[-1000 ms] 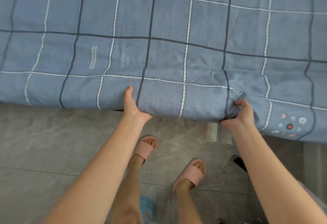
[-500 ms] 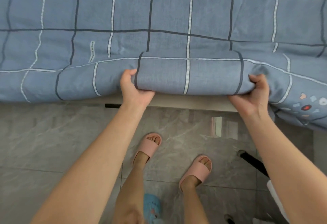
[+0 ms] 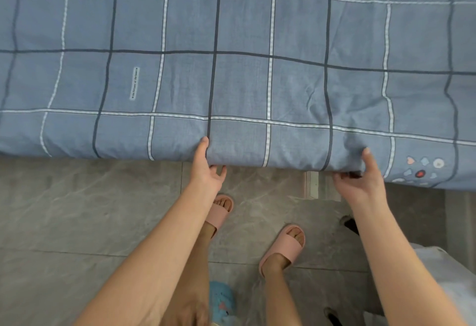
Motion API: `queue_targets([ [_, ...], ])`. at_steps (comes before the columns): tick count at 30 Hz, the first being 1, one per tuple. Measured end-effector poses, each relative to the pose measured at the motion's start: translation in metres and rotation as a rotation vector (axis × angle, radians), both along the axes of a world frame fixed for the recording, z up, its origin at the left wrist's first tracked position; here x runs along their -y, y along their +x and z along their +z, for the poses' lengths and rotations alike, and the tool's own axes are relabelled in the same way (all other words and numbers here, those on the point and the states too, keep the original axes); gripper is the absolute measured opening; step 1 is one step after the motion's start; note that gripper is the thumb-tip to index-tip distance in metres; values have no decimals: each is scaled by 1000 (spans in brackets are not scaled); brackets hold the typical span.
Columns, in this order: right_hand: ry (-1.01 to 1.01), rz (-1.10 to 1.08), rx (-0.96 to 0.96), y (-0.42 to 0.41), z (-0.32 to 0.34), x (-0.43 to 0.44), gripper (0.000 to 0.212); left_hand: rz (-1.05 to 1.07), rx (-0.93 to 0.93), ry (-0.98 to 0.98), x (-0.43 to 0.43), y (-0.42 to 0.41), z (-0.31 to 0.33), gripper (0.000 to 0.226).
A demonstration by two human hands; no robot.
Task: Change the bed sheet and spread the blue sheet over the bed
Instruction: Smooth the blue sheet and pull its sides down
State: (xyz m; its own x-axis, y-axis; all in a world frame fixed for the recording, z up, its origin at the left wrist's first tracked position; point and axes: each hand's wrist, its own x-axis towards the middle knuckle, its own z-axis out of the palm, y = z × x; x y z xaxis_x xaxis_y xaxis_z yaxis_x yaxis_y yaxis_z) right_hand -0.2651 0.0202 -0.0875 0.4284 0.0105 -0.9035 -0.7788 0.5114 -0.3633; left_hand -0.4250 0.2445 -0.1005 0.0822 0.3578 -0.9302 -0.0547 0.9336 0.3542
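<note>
Head view: at nine o'clock the blue sheet (image 3: 231, 68) lies flat across the bed. Half a second ago its hem was lifted; now it hangs down again. Left hand (image 3: 206, 168) pinches the hem, thumb on top; right hand (image 3: 360, 179), at three o'clock, likewise. Spreading seems nearly done.

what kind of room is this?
Most likely a home bedroom: a blue sheet with a grid pattern covers a bed, both hands grip its near edge, and the person stands in pink slippers on a grey tiled floor.
</note>
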Motion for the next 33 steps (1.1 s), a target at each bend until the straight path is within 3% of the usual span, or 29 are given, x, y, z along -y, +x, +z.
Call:
queue_targets([
  [4,17,-13,21,25,0,16,83,-55,0,94,-2,-8,-12,46],
  [7,8,63,73,32,1,28,92,-45,-68,168,2,-15,-18,53],
  [11,-70,135,75,25,-4,37,39,-20,-219,215,14,-6,-11,40],
  [14,-104,151,0,27,-9,29,30,-56,-281,186,26,0,-1,46],
  [17,-137,201,-15,37,-7,25,30,-58,-326,38,49,15,9,61],
  [21,-34,226,-79,37,5,54,3,-37,-142,-124,110,37,22,70],
  [24,61,244,-152,39,14,98,34,-169,-67,-177,163,54,23,67],
  [28,-21,241,-92,69,20,187,67,-418,96,-233,230,98,24,45],
  [33,-106,165,13,113,16,285,68,-530,296,-374,309,166,30,60],
])
